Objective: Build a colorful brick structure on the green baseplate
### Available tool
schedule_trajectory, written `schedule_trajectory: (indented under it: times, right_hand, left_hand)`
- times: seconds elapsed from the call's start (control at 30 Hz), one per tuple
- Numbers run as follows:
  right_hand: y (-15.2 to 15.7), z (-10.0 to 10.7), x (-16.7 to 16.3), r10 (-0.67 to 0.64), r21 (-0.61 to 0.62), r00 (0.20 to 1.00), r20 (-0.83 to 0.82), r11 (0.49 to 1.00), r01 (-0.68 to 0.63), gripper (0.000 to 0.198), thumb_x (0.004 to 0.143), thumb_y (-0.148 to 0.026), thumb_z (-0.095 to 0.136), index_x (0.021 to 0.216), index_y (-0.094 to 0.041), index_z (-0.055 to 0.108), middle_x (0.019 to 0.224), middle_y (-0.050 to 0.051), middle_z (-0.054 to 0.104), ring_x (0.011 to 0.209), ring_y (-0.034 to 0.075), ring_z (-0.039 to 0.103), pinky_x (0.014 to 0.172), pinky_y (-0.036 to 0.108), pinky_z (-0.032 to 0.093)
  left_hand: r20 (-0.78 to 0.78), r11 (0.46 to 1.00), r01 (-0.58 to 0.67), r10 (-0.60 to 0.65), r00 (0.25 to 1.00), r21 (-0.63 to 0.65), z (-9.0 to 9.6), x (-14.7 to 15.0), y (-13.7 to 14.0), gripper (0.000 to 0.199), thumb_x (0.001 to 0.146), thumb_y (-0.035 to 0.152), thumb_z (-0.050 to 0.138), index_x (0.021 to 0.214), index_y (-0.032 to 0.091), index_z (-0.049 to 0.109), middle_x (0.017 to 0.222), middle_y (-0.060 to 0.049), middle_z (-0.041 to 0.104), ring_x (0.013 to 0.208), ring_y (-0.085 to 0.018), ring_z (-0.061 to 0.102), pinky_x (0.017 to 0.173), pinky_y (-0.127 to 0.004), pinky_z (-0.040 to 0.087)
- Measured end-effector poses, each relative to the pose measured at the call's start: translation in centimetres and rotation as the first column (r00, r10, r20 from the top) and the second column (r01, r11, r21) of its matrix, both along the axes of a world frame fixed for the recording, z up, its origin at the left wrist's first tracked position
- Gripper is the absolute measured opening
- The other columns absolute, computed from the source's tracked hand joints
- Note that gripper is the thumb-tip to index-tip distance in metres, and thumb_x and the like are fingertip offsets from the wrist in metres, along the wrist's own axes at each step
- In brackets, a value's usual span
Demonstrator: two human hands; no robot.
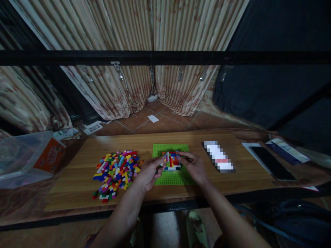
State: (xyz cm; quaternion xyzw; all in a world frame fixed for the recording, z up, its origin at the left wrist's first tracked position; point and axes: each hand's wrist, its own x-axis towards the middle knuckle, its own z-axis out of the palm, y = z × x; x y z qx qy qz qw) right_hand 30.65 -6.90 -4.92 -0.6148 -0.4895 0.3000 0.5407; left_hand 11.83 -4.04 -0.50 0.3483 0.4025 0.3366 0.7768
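Observation:
A block of multicoloured toy bricks (172,161) stands on a green studded baseplate (168,179) in front of me. My left hand (150,172) is closed at the block's left side, with a few small toy bricks (160,165) showing between its fingers. On the opposite side, my right hand (193,167) has its fingertips against the block's right edge, bent around it. The fingertips partly cover the block's sides, so the exact contact is hard to see. Left of the baseplate lies a loose heap of mixed toy bricks (117,172).
The wooden board (77,186) carries everything. A phone-like object with a blurred screen (219,156) lies to the right, and a dark tablet-like slab (272,162) beyond it. A clear plastic bin (23,162) stands at the left. A black bar (165,58) crosses ahead, before curtains (124,31).

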Motion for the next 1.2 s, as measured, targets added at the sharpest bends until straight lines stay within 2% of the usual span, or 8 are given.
schedule_trajectory:
  times: [0.07,0.17,0.3,0.43,0.67,1.0,1.1,1.2]
  right_hand:
    - [-0.5,1.2,-0.6,-0.008,0.057,1.0,0.03,0.998,0.006,0.025,0.075,-0.037,0.066,0.096,-0.025,0.073,0.1,0.005,0.069,0.088,0.02,0.063,0.077,0.034,0.048]
    - [-1.3,2.7,-1.7,0.127,0.08,0.992,0.006,0.989,-0.127,0.024,0.081,-0.037,0.061,0.1,-0.026,0.071,0.103,0.005,0.068,0.091,0.019,0.062,0.075,0.032,0.049]
    - [-1.7,3.1,-3.0,0.279,0.107,0.96,0.001,0.955,-0.278,0.024,0.085,-0.036,0.058,0.103,-0.026,0.07,0.103,0.004,0.068,0.098,0.019,0.06,0.086,0.034,0.046]
    - [-1.7,3.3,-3.4,0.35,0.138,0.937,-0.023,0.929,-0.343,0.021,0.087,-0.033,0.056,0.099,-0.025,0.071,0.089,0.002,0.068,0.086,0.016,0.061,0.082,0.031,0.046]
    - [-2.0,3.4,-3.4,0.361,0.129,0.909,-0.21,0.932,-0.34,0.017,0.081,-0.035,0.063,0.091,-0.023,0.071,0.079,0.0,0.067,0.072,0.014,0.062,0.072,0.029,0.048]
    - [-2.1,3.3,-3.1,0.27,0.088,0.949,-0.165,0.962,-0.258,0.015,0.072,-0.028,0.072,0.084,-0.021,0.067,0.075,-0.001,0.062,0.071,0.013,0.058,0.068,0.025,0.045]
    - [-2.2,3.3,-2.8,0.299,0.059,0.931,-0.21,0.954,-0.294,0.019,0.071,-0.031,0.073,0.087,-0.022,0.067,0.077,-0.001,0.063,0.073,0.014,0.059,0.069,0.026,0.046]
    - [-2.3,3.5,-2.5,0.357,0.038,0.904,-0.236,0.933,-0.358,0.021,0.075,-0.036,0.069,0.093,-0.023,0.069,0.082,0.0,0.067,0.077,0.015,0.06,0.073,0.028,0.048]
  left_hand:
    - [0.001,1.0,0.005,-0.005,1.0,0.002,0.0,0.1,-0.1,0.031,0.063,0.035,0.076,0.07,0.011,0.058,0.066,0.001,0.052,0.046,-0.001,0.036,0.038,-0.016,0.013]
    - [0.01,0.999,0.042,-0.042,0.999,-0.009,-0.1,0.3,-0.2,0.032,0.063,0.035,0.077,0.073,0.011,0.06,0.066,0.001,0.052,0.046,-0.001,0.036,0.038,-0.016,0.013]
    - [0.046,0.994,0.11,-0.109,0.993,-0.023,-0.2,0.6,-0.4,0.033,0.063,0.036,0.078,0.077,0.011,0.063,0.066,0.002,0.052,0.048,-0.001,0.037,0.039,-0.016,0.014]
    - [0.081,0.991,0.126,-0.122,0.989,-0.051,-0.3,0.7,-0.6,0.034,0.064,0.037,0.078,0.079,0.011,0.063,0.065,0.003,0.05,0.049,0.0,0.036,0.04,-0.014,0.016]
    - [0.14,0.99,0.116,-0.104,0.985,-0.08,-0.3,1.0,-0.9,0.032,0.07,0.038,0.075,0.083,0.011,0.063,0.07,0.001,0.05,0.049,0.001,0.036,0.038,-0.012,0.014]
    - [0.22,0.972,0.192,-0.158,0.963,-0.14,0.0,0.7,-1.0,0.018,0.071,0.023,0.071,0.079,0.011,0.061,0.068,0.002,0.046,0.047,0.001,0.033,0.038,-0.012,0.013]
    - [0.215,0.968,0.216,-0.185,0.959,-0.132,-0.1,0.6,-0.9,0.018,0.071,0.023,0.071,0.08,0.01,0.061,0.067,0.002,0.045,0.048,0.001,0.032,0.039,-0.012,0.013]
    - [0.199,0.968,0.224,-0.199,0.96,-0.113,-0.2,0.5,-0.8,0.023,0.07,0.026,0.073,0.084,0.01,0.063,0.069,0.002,0.047,0.048,0.001,0.032,0.039,-0.012,0.013]
